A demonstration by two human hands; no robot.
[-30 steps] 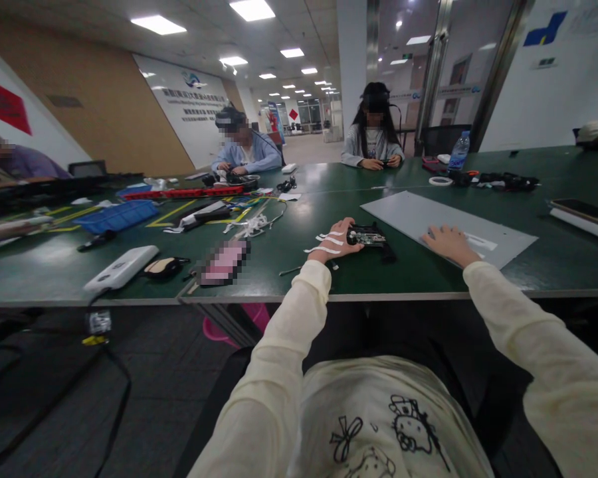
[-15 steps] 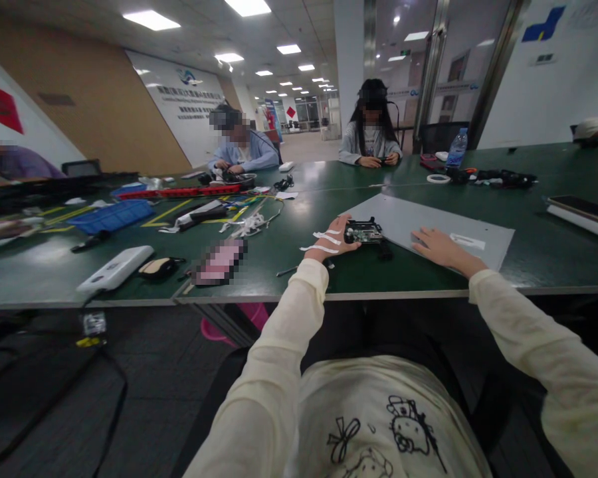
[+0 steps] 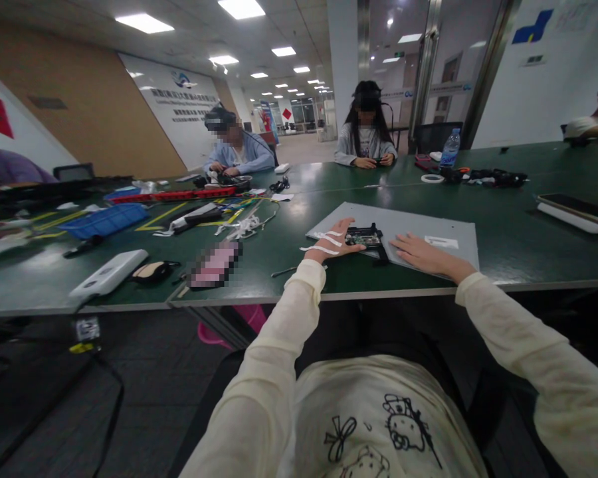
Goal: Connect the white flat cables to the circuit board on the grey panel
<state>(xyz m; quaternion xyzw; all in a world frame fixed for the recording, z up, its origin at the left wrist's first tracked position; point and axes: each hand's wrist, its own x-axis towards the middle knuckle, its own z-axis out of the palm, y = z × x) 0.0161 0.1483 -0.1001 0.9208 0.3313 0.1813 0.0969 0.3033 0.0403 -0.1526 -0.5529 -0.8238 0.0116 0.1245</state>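
Observation:
My left hand, with white strips across its back, grips the left side of a black-framed device with an exposed circuit board. Thumb and forefinger stand on either side of the device's left end. A flat grey panel lies on the table, partly behind and under the device. On its front part rests my right hand, open, fingers stretched out flat toward the device. A white label shows on the panel just beyond that hand. A thin tool lies left of my left wrist.
Left on the green table are a pink phone-like object, a white power bank-like box, tangled white cable and a blue basket. At right lies a phone on a white box. Co-workers sit opposite.
The grey panel has slid left, with my right hand flat on it, and now reaches behind my left hand and under the device. My left hand keeps its grip on the device.

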